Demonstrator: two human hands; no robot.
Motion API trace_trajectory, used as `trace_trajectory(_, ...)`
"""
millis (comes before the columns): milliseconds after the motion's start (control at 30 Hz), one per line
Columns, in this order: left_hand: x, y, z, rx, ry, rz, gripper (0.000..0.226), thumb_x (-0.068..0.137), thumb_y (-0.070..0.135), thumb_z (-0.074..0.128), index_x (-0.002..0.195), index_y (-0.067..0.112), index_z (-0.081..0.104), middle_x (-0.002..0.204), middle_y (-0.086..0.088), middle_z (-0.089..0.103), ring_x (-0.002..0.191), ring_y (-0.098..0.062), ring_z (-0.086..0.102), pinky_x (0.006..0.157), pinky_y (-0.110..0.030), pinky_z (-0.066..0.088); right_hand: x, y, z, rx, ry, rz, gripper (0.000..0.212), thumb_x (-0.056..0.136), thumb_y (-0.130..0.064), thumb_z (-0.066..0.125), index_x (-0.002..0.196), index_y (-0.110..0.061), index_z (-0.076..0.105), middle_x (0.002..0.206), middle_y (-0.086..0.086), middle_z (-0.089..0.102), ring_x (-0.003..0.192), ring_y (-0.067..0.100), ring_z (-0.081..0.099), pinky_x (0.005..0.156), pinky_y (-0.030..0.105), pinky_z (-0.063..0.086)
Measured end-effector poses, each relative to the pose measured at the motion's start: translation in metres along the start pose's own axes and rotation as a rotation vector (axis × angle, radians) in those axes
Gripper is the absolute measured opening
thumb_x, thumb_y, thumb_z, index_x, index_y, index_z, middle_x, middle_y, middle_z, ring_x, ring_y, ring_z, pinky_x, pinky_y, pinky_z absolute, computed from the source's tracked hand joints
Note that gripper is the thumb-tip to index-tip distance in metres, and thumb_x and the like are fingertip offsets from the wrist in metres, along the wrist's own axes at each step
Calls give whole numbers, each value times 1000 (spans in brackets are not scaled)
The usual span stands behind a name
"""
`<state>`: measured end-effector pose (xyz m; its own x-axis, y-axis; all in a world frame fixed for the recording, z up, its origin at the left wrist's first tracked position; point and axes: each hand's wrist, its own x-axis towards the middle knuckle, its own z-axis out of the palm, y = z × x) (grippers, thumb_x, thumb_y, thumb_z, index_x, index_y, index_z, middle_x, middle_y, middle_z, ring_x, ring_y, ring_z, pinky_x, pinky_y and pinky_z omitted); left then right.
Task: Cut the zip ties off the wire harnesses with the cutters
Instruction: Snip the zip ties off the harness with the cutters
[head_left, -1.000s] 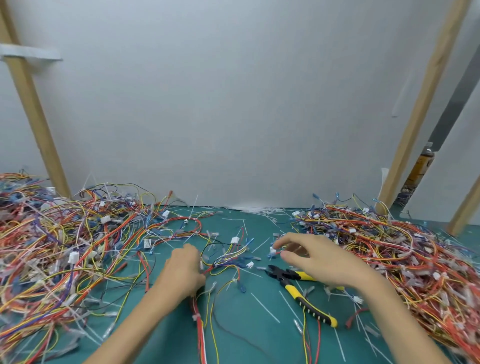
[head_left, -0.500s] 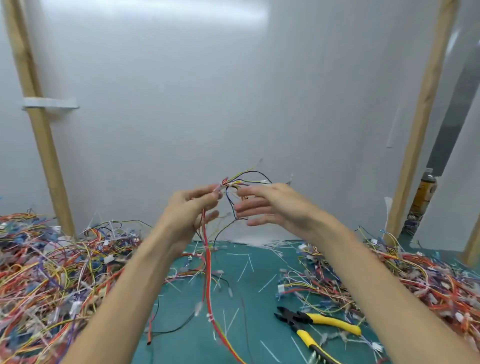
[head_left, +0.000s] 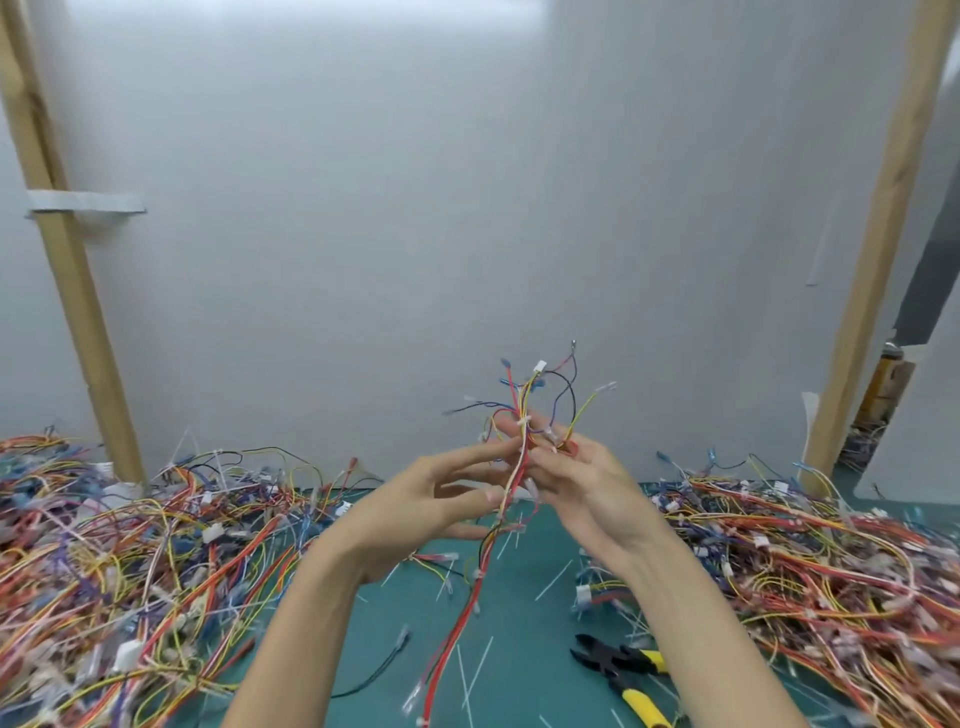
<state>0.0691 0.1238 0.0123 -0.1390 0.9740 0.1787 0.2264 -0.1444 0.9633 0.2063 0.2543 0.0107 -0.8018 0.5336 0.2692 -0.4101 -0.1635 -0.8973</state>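
Observation:
A wire harness (head_left: 522, 415) of red, yellow, blue and black wires is held upright in the air above the green mat (head_left: 524, 587). My left hand (head_left: 431, 501) pinches it with thumb and forefinger. My right hand (head_left: 576, 483) grips the same bundle from the right, fingers curled round the wires. A white zip tie (head_left: 523, 422) binds the bundle just above my fingertips. The harness's red tail hangs down to the mat. The yellow-handled cutters (head_left: 621, 675) lie on the mat at the lower right, beside my right forearm, untouched.
A large tangle of wire harnesses (head_left: 130, 551) covers the mat's left side, and another pile (head_left: 831, 571) fills the right. Cut white zip tie pieces (head_left: 553, 579) litter the mat's middle. Wooden posts (head_left: 67, 249) stand at left and right against a white wall.
Both hands lifted a harness from the mat into the air; the cutters stayed down. Since half a second ago the hands have dropped slightly and the harness ends now point upward.

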Motion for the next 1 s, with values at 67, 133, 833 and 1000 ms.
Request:
trace_trajectory(67,-1,2,-2,67,29,41,32,97,19,58,120,41,65,113,4,71,107,-12,67,90,-32,56,-3,-4,-5,30,-20,28,40,90,6,49,128,-6,56,127,8,66,114,29,64,92,37,56)
trace_trajectory(133,3,3,2,92,260,122,24,98,13,55,104,29,73,97,2,75,93,-12,71,89,-35,57,-6,-7,-7,53,-38,54,41,90,9,48,129,-4,54,125,9,67,108,31,68,83,34,59)
trace_trajectory(833,9,12,29,118,419,89,12,87,42,66,84,34,75,76,5,76,83,-2,71,72,-27,45,-21,-9,1,-96,-131,52,41,95,8,47,124,-18,60,116,0,72,104,27,69,74,31,58)
trace_trajectory(1000,15,11,42,20,498,158,14,92,27,64,84,25,75,74,2,75,77,-6,71,66,-14,49,-20,-12,2,-50,-107,40,41,93,6,49,127,-14,60,120,4,69,108,28,67,73,31,57)
